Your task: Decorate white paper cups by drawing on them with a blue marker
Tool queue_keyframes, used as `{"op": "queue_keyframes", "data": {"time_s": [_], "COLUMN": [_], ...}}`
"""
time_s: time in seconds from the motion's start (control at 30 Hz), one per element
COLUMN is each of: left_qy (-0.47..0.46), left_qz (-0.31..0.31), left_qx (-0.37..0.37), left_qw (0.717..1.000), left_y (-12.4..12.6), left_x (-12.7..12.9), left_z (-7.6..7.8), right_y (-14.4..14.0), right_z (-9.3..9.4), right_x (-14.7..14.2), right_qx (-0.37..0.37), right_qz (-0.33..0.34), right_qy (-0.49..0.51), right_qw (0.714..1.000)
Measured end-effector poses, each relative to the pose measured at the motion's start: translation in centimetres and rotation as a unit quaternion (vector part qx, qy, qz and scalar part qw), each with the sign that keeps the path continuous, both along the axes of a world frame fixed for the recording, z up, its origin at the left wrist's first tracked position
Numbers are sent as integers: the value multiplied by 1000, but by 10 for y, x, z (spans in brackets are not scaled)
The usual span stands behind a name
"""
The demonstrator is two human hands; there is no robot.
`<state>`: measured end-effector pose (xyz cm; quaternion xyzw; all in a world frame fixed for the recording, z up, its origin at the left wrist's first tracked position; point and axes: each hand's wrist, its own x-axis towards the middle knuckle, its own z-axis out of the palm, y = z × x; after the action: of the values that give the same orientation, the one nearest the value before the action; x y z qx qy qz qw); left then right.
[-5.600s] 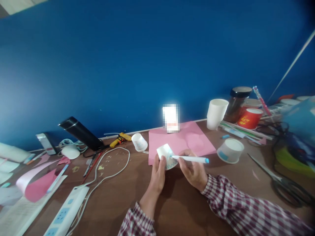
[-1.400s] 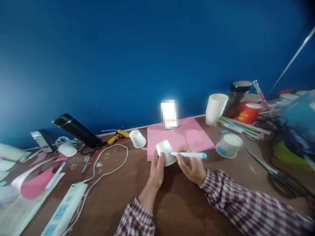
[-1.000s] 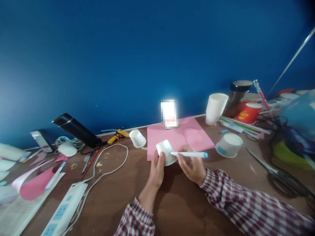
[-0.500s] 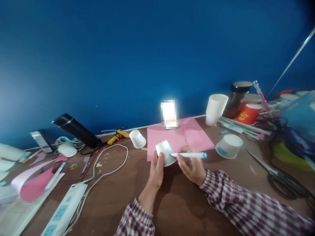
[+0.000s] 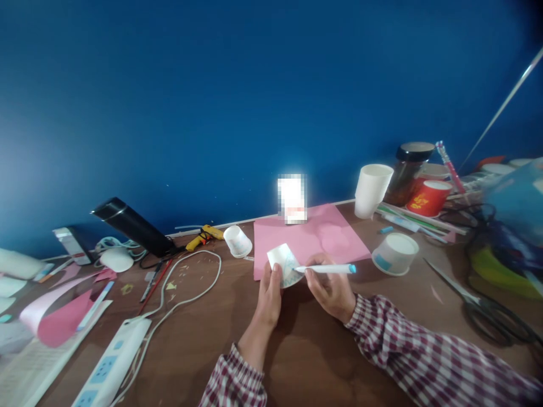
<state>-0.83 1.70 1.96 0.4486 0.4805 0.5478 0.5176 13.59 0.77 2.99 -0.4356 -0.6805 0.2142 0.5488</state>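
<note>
My left hand [image 5: 270, 291] is closed on a white paper cup [image 5: 283, 259], thumb on its near side. Blue zigzag marks run over the cup's wall near the wider end. In my right hand [image 5: 332, 291] is a blue marker [image 5: 328, 269] with a white barrel, held in a pinch. Its tip points left and meets the marked wall, or lies very close to it. Under and behind the cup a sheet of pink paper [image 5: 292, 229] lies on the table. A small blue pen cap [image 5: 386, 230] rests to the right of the sheet.
Two cups stand nearby: one paper cup [image 5: 237, 241] on the left, one upturned cup [image 5: 395, 254] on the right. Scissors [image 5: 487, 316] lie at the right. A power strip [image 5: 112, 362] with a white cable, a black bottle [image 5: 133, 226] and a stack of cups [image 5: 373, 190] surround the work.
More blue lines show on the cup's wall than before. The marker tip has shifted slightly right and down along it. Both hands otherwise keep their places.
</note>
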Motion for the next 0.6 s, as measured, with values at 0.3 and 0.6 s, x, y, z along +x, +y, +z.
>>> {"op": "queue_keyframes", "data": {"time_s": [0.3,0.6], "left_qy": [-13,31], "left_qz": [-38,-40], "left_qx": [2,14], "left_qw": [999,999], "left_y": [0,-1], "left_x": [-4,-6], "left_z": [-7,-5], "right_y": [2,2], "right_z": [3,2], "right_x": [1,1], "right_qx": [3,1], "right_qz": [-18,-13], "right_qy": [-9,-1], "right_qw": [1000,1000]}}
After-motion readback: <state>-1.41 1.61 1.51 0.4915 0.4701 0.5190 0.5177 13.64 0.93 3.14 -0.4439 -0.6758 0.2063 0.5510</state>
